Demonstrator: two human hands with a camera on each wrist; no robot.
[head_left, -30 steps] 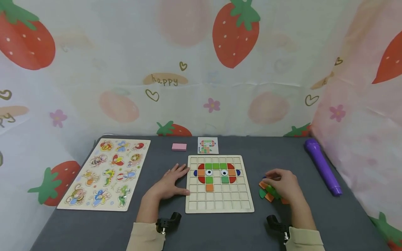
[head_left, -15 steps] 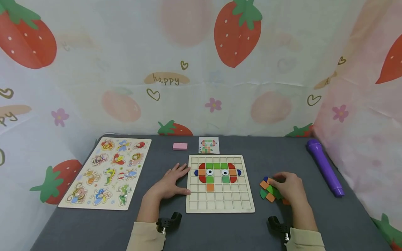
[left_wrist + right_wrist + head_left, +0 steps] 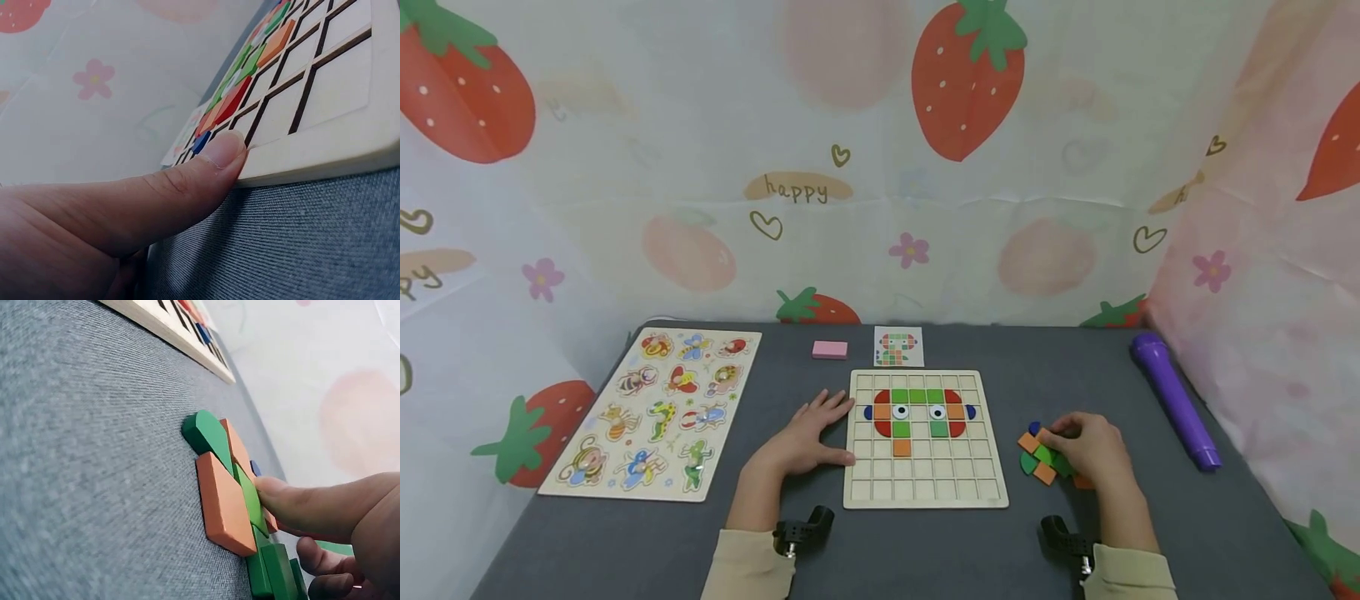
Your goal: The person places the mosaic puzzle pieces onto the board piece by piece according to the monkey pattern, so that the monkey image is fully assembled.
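A pale wooden grid board (image 3: 925,493) lies in mid-table, bearing red, orange, green and blue tiles and two eye tiles. My left hand (image 3: 801,437) has its fingers spread at the board's left side. Its thumb (image 3: 209,156) presses on the board's rim in the left wrist view. Right of the board lies a small pile of loose tiles, including an orange tile (image 3: 225,506) and a dark green rounded tile (image 3: 209,434). My right hand (image 3: 1090,450) bends over this pile, thumb tip at a light green tile (image 3: 250,497). Whether it pinches a tile I cannot tell.
A printed pattern card (image 3: 898,347) and a pink block (image 3: 830,350) lie behind the board. At the left is a wooden puzzle board with insect pictures (image 3: 655,417). A purple cylinder (image 3: 1176,404) lies at the right edge. Strawberry-print curtains enclose the table.
My right hand has shifted slightly right over the pile, uncovering the blue piece and more of the orange and green tiles. The left hand stays at the board.
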